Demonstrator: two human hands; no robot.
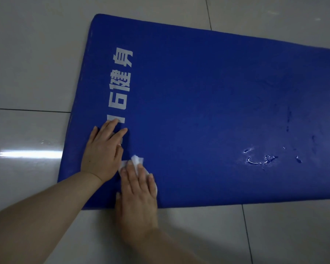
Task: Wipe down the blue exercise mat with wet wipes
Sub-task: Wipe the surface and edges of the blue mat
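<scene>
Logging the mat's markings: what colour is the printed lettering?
White printed lettering on the blue foam exercise mat, clearest in the head view.

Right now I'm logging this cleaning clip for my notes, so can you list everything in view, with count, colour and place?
exercise mat: one, blue, flat on the floor, running off the right edge.
white lettering: one row, printed near the mat's left end, partly under the left hand.
wet wipe: one, white, bunched on the mat near its lower left corner, under the right hand.
wet patches: a few, shiny, on the mat's right part.
floor tiles: several, pale grey with dark joints, all around the mat.
left hand: one, fingers straight, resting flat on the mat.
right hand: one, fingers straight, pressing the wipe onto the mat.
</scene>
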